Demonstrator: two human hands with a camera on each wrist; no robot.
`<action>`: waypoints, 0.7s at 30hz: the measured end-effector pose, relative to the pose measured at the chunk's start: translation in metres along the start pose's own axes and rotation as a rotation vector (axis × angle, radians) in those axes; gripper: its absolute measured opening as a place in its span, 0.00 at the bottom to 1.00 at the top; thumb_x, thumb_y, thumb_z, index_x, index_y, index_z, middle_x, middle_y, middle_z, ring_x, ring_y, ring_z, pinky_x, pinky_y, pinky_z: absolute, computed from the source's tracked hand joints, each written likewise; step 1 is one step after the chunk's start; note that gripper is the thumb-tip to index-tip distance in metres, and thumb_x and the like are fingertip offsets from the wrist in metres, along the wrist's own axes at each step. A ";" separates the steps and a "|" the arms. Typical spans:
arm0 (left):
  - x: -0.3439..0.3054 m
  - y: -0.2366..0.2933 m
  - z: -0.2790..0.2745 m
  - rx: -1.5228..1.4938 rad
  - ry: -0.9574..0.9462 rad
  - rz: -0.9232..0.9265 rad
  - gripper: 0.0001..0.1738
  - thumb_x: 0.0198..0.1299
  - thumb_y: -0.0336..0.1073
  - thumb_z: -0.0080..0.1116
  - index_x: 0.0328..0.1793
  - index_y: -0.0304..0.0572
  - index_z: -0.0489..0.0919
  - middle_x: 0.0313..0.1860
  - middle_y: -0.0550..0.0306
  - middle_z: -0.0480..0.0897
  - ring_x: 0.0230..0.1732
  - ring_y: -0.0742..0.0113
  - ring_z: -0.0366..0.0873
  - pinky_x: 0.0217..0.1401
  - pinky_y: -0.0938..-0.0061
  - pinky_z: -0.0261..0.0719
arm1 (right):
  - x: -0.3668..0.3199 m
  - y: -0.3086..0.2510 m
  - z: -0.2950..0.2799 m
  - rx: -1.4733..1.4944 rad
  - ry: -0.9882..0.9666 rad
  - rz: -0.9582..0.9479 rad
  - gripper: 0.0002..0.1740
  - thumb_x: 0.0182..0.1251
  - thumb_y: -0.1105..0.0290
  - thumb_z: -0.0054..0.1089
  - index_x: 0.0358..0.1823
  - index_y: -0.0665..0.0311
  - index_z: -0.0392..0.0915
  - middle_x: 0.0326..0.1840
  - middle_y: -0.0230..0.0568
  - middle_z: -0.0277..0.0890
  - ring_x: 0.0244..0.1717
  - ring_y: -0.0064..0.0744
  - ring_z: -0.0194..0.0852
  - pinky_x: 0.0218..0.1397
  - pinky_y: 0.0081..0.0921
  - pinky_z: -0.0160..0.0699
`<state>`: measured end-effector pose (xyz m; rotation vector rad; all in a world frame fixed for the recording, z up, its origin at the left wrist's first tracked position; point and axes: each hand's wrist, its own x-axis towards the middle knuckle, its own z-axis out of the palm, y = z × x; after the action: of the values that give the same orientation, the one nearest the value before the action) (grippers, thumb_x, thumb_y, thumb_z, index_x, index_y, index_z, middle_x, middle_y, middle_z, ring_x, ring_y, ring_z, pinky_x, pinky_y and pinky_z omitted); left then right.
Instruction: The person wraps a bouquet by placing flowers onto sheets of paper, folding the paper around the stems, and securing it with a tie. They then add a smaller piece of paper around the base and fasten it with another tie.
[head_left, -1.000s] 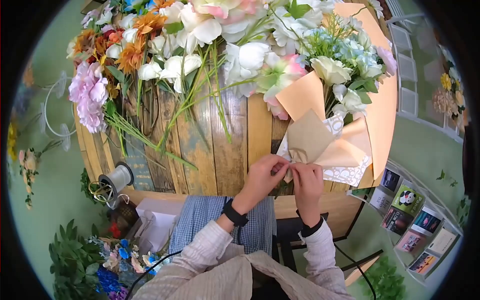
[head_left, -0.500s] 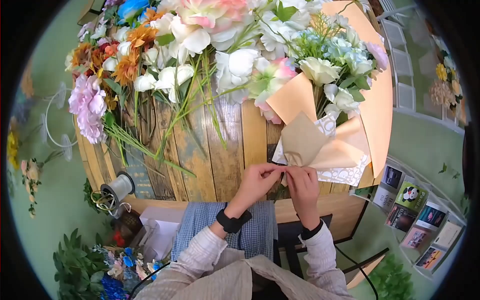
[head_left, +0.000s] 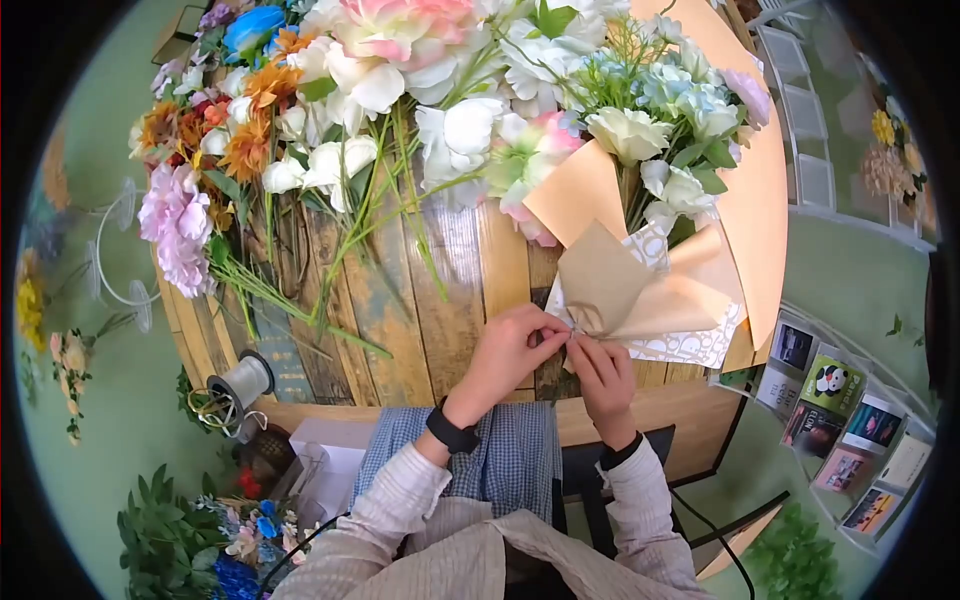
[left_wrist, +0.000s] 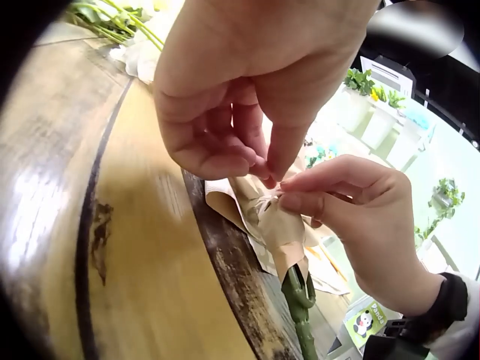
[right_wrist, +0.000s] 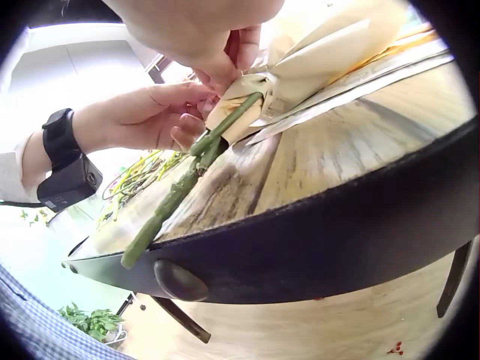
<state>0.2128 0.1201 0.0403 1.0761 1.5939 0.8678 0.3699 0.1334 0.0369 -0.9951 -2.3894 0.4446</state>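
A bouquet in tan and white patterned wrapping paper [head_left: 600, 275] lies at the table's near right side, with cream, white and pale blue flowers [head_left: 675, 115] at its top. Its paper is gathered into a narrow neck, where a thin pale string [left_wrist: 264, 201] is tied. My left hand [head_left: 510, 350] pinches at this string between thumb and forefinger. From the other side my right hand [head_left: 605, 375] pinches there too, the fingertips of both hands meeting. Most of the string is hidden by the fingers. Below the paper a thick green stem [right_wrist: 169, 206] sticks out past the table edge.
Loose white, orange and lilac flowers [head_left: 180, 225] with long green stems cover the far and left parts of the wooden table [head_left: 450, 330]. A spool [head_left: 240, 385] of pale string stands at the left edge. Peach paper [head_left: 755, 230] lies beneath the bouquet. A card rack [head_left: 840, 420] stands at right.
Both hands stay at the bouquet's neck while their fingertips have come together from slightly apart. The head view has shifted a little; the bouquet keeps its place on the table.
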 end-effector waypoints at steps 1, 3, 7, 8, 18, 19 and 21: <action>0.002 0.000 0.000 0.001 -0.039 0.039 0.06 0.46 0.30 0.59 0.31 0.39 0.80 0.20 0.56 0.73 0.18 0.72 0.67 0.22 0.80 0.66 | -0.001 0.001 0.000 -0.005 0.016 -0.026 0.16 0.38 0.80 0.57 0.35 0.69 0.75 0.39 0.43 0.72 0.34 0.35 0.68 0.33 0.24 0.71; 0.005 0.001 -0.001 0.003 -0.080 0.078 0.06 0.46 0.30 0.59 0.32 0.39 0.80 0.21 0.56 0.73 0.19 0.71 0.68 0.23 0.80 0.66 | -0.001 0.000 -0.001 -0.019 0.015 -0.025 0.16 0.38 0.80 0.57 0.35 0.69 0.75 0.39 0.42 0.72 0.34 0.35 0.68 0.32 0.24 0.72; 0.009 -0.002 -0.003 0.011 -0.140 0.108 0.06 0.45 0.30 0.59 0.31 0.37 0.79 0.22 0.55 0.74 0.21 0.68 0.70 0.26 0.78 0.69 | -0.002 0.001 -0.001 -0.057 0.000 -0.037 0.15 0.38 0.81 0.57 0.34 0.69 0.76 0.39 0.42 0.72 0.34 0.34 0.68 0.32 0.23 0.72; 0.010 -0.003 -0.003 0.030 -0.149 0.139 0.06 0.46 0.30 0.59 0.31 0.37 0.79 0.23 0.55 0.74 0.22 0.67 0.71 0.26 0.78 0.69 | -0.002 0.002 -0.001 -0.056 0.001 -0.036 0.15 0.38 0.81 0.57 0.34 0.69 0.76 0.39 0.42 0.72 0.34 0.34 0.68 0.32 0.23 0.72; 0.020 0.000 -0.005 0.024 -0.289 0.062 0.05 0.45 0.30 0.58 0.29 0.36 0.77 0.22 0.56 0.74 0.23 0.70 0.71 0.27 0.79 0.70 | -0.001 0.004 0.000 0.004 0.021 -0.028 0.15 0.38 0.80 0.57 0.34 0.69 0.76 0.38 0.42 0.73 0.32 0.35 0.68 0.31 0.23 0.72; 0.020 -0.003 -0.004 -0.026 -0.267 0.054 0.05 0.46 0.30 0.58 0.29 0.36 0.77 0.22 0.58 0.74 0.23 0.72 0.71 0.27 0.80 0.69 | -0.001 0.004 0.001 0.020 0.041 -0.012 0.15 0.38 0.81 0.57 0.34 0.69 0.76 0.37 0.42 0.73 0.32 0.35 0.68 0.31 0.23 0.72; 0.017 -0.008 -0.002 -0.075 -0.244 0.045 0.05 0.46 0.30 0.58 0.29 0.37 0.77 0.22 0.59 0.73 0.23 0.74 0.70 0.27 0.81 0.69 | -0.002 0.004 0.003 0.044 0.054 0.036 0.15 0.39 0.81 0.57 0.34 0.69 0.75 0.37 0.41 0.74 0.31 0.35 0.68 0.31 0.23 0.71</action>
<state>0.2069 0.1334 0.0277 1.1227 1.3295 0.7872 0.3712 0.1344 0.0319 -1.0194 -2.3076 0.4750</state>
